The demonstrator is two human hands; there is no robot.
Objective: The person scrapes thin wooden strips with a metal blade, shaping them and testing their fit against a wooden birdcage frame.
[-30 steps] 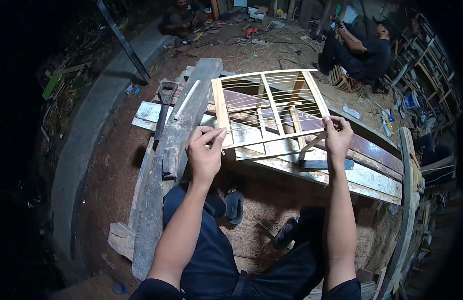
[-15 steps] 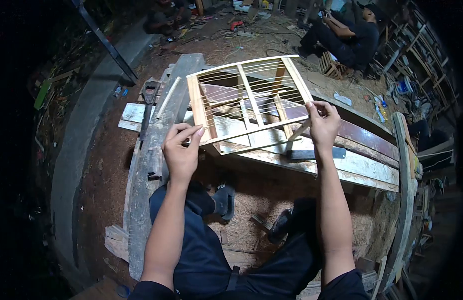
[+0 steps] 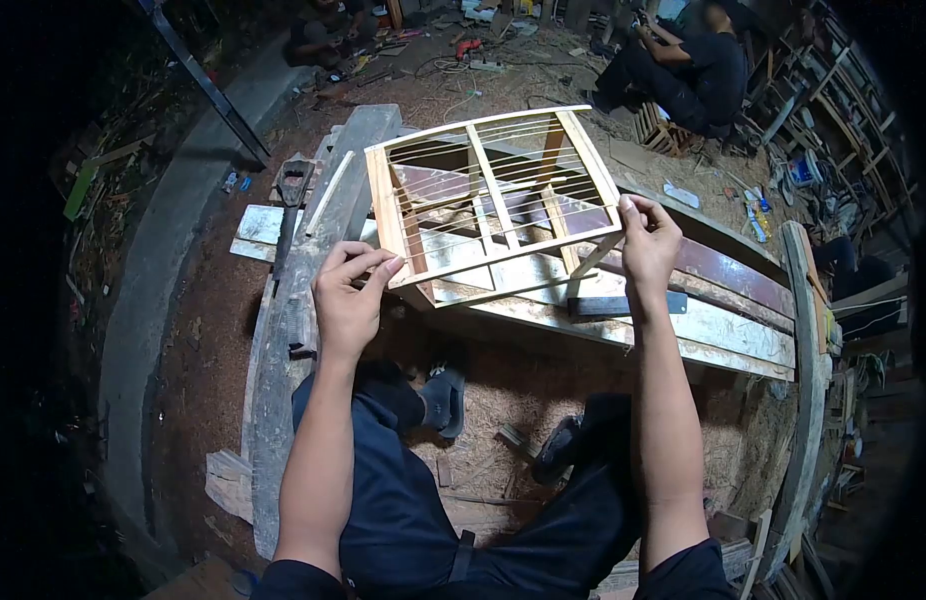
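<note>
A light wooden cage frame (image 3: 493, 190), strung with several thin parallel rods, is held up in front of me over the plank bench. My left hand (image 3: 349, 300) pinches its near left corner between thumb and fingers. At the near right corner, my right hand (image 3: 650, 248) grips the frame in the same way. Beneath the frame's right side, a dark flat bar (image 3: 623, 305) with a small hole near its end lies on the planks. Beyond my left hand, a handsaw (image 3: 294, 180) rests with its handle pointing away from me.
A thick beam (image 3: 283, 440) runs along the left and another post (image 3: 805, 300) along the right. White and maroon planks (image 3: 728, 335) span between them. Shavings cover the floor. One co-worker (image 3: 698, 75) sits at back right, another person (image 3: 328, 35) at back left. A red power tool (image 3: 468, 47) lies behind.
The cage frame and both hands shift slightly left in view, as does the whole scene. The frame tips a little, its near right corner lifting slightly. Both hands keep their hold.
</note>
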